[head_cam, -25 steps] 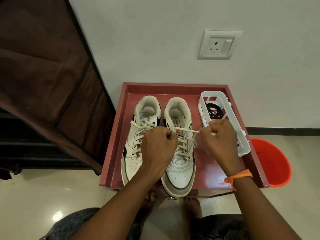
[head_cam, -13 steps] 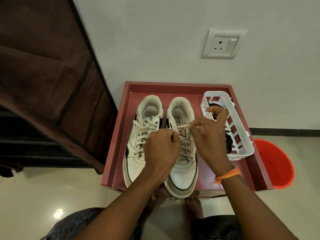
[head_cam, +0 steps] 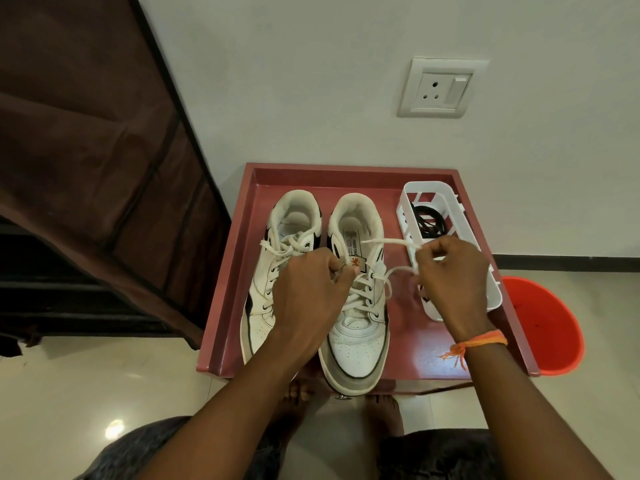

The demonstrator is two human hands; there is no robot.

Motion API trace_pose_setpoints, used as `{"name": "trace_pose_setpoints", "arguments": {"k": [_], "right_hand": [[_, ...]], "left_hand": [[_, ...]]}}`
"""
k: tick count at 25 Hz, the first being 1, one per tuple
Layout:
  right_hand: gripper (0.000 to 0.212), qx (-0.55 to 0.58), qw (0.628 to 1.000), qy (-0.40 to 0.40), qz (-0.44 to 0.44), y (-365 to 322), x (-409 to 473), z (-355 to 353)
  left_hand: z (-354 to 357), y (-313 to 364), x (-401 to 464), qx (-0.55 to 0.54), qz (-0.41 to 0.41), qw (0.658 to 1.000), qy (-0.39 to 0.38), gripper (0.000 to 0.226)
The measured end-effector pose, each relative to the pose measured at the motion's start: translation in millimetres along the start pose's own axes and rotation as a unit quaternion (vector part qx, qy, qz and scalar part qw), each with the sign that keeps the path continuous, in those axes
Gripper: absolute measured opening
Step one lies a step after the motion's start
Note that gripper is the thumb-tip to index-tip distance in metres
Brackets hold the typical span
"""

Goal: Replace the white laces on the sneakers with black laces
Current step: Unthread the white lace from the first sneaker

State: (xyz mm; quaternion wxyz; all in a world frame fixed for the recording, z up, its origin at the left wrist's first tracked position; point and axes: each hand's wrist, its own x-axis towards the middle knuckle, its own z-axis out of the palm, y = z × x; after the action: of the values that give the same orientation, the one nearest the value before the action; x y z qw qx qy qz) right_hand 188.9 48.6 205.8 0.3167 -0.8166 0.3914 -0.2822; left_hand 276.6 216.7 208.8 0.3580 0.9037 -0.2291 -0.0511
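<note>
In the head view, the right hand [head_cam: 450, 282] pinches the white lace [head_cam: 388, 241] of the right sneaker [head_cam: 358, 306], its fingers curled round the strand, which runs from them across to the shoe's top eyelets. A second loop of the same lace hangs just below those fingers. The left hand [head_cam: 308, 289] rests on the same shoe's tongue, its fingers curled at the laces; whether they pinch a strand cannot be told. The left sneaker [head_cam: 277, 271], just beside the left hand, is fully laced in white. Beyond the right fingers, black laces [head_cam: 427, 221] lie in a white basket [head_cam: 493, 299] on the red worktop [head_cam: 408, 337].

The step in hand looks like unthreading the first shoe. Next the strand likely needs drawing out of each eyelet, row by row.

The tongue label carries print and an orange emblem, too small to read.
</note>
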Motion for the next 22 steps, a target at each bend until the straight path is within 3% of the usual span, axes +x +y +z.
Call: {"name": "trace_pose_setpoints", "arguments": {"k": [3,5,7,10,12,14,18,22], "right_hand": [[0.02,0.016,0.998,-0.015,0.052,10.4,6.4,-5.7],[0.022,-0.04,0.997,-0.069,0.012,11.2,2.4,-2.9],[0.016,-0.068,0.995,-0.066,-0.037,5.7,-4.6,2.6],[0.019,-0.033,0.989,-0.02,-0.143,-1.8,-1.6,7.7],[0.033,-0.014,0.972,-0.092,-0.214,-3.9,4.7,11.7],[0.034,0.003,0.954,-0.169,-0.246,-4.3,8.1,17.1],[0.028,0.035,0.955,-0.183,-0.231,-3.2,13.7,18.8],[0.027,0.059,0.954,-0.188,-0.224,-3.4,16.9,14.8]], "left_hand": [[-8.5,-0.5,9.2,-0.056,-0.013,0.998,-0.002,0.022],[-18.1,-2.2,20.2,-0.113,-0.011,0.993,0.015,0.014],[-26.6,-5.0,25.9,-0.118,0.05,0.992,0.019,0.011],[-20.7,-2.6,17.3,0.019,0.178,0.983,-0.048,0.015],[-5.1,0.8,10.1,0.119,0.207,0.966,-0.093,0.022],[5.5,2.4,6.8,0.149,0.206,0.961,-0.106,0.026],[12.1,-3.7,11.6,-0.04,0.118,0.989,-0.079,0.018],[6.3,5.6,5.2,-0.234,-0.016,0.97,-0.058,0.016]]}}
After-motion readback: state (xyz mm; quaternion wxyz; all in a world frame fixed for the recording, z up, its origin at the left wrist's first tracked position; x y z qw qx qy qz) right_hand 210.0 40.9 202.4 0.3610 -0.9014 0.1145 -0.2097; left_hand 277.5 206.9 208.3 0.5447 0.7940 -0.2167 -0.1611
